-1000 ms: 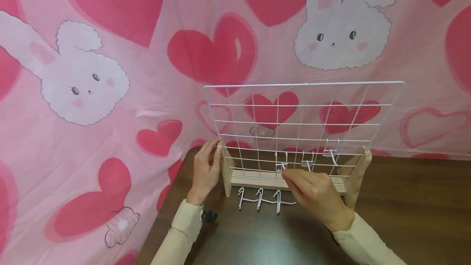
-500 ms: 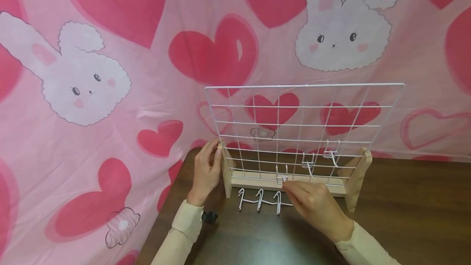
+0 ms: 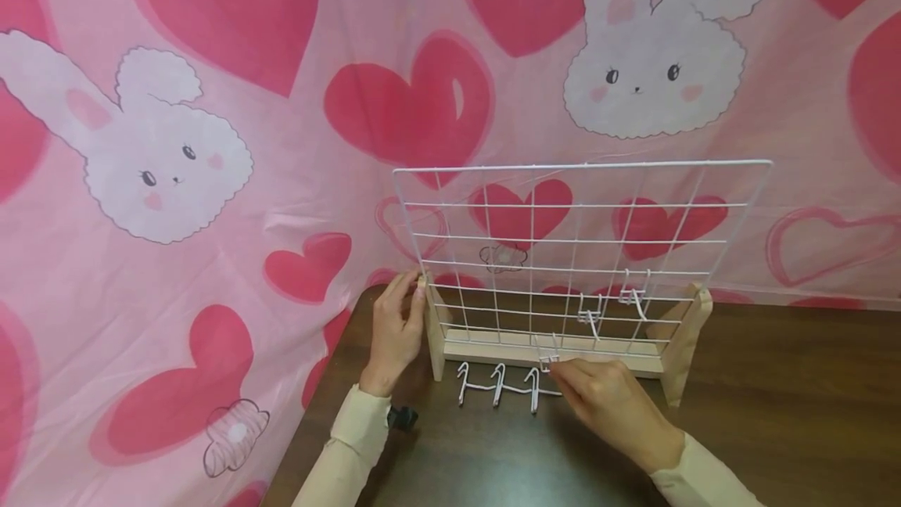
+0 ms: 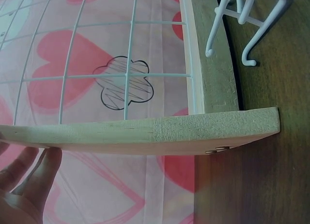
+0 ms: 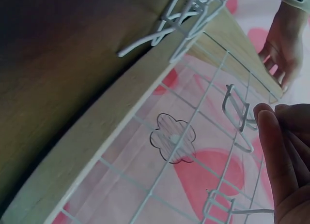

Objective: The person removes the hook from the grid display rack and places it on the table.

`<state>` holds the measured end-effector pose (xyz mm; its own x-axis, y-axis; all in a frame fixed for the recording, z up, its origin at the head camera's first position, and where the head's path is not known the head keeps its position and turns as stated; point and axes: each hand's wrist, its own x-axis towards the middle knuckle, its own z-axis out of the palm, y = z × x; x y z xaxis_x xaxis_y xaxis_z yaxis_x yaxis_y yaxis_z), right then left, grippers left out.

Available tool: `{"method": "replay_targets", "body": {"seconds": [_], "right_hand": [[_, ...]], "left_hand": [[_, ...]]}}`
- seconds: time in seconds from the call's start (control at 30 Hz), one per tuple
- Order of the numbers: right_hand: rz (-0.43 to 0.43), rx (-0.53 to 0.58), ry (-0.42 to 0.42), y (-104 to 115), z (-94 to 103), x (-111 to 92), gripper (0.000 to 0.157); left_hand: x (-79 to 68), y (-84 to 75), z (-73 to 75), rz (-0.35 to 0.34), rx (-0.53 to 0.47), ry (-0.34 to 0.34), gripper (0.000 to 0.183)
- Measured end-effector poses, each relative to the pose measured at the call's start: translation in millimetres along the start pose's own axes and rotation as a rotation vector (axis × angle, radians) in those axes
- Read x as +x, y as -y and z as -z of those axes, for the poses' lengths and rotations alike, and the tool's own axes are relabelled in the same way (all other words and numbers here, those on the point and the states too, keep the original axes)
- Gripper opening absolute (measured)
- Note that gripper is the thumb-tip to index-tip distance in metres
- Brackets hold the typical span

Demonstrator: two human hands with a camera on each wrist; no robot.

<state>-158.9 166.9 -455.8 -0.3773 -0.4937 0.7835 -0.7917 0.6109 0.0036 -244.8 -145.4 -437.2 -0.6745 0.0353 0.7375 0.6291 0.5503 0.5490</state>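
Observation:
My right hand (image 3: 619, 405) pinches a white wire hook (image 3: 546, 362) between thumb and fingertips, low in front of the grid rack. In the head view its two prongs point up and overlap the rack's wooden base (image 3: 486, 347). With the fingers at its top corner, my left hand (image 3: 393, 331) holds the rack's left wooden side panel (image 4: 184, 132). Two similar hooks hang on the white wire grid (image 3: 584, 165), one at the middle right (image 3: 589, 316) and one higher (image 3: 633, 296). A row of white hooks (image 3: 497, 386) lies on the table before the rack.
The dark wooden table (image 3: 788, 397) meets a pink heart-and-rabbit cloth (image 3: 296, 178) behind and at the left. A right wooden panel (image 3: 686, 346) bounds the rack. A small black object (image 3: 403, 418) shows at my left wrist.
My right hand has moved down and toward me with the hook, away from the lower grid wires where it was a second ago. The left hand has stayed on the side panel.

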Motion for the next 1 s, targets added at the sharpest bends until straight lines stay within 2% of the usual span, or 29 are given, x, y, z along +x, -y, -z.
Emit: {"method": "replay_targets", "body": {"seconds": [0.17, 0.43, 0.63, 0.7, 1.0], "right_hand": [[0.012, 0.005, -0.004, -2, -1.1, -4, 0.048], [0.016, 0.021, 0.042, -5, -3.5, -8, 0.045], [-0.012, 0.049, 0.087, -6, -6.3, -14, 0.018], [-0.018, 0.046, 0.096, -6, -6.9, -15, 0.014], [-0.054, 0.051, 0.134, -7, -10.4, -17, 0.03]], "left_hand": [[-0.5, 0.6, -0.8, -0.003, -0.006, -0.003, 0.029], [1.0, 1.9, -1.7, -0.012, -0.012, -0.005, 0.03], [-0.4, 2.4, -0.8, -0.004, -0.019, -0.004, 0.03], [-0.3, 2.5, -0.7, -0.006, -0.017, -0.005, 0.03], [-0.3, 2.1, -0.4, -0.001, -0.017, -0.002, 0.03]]}}
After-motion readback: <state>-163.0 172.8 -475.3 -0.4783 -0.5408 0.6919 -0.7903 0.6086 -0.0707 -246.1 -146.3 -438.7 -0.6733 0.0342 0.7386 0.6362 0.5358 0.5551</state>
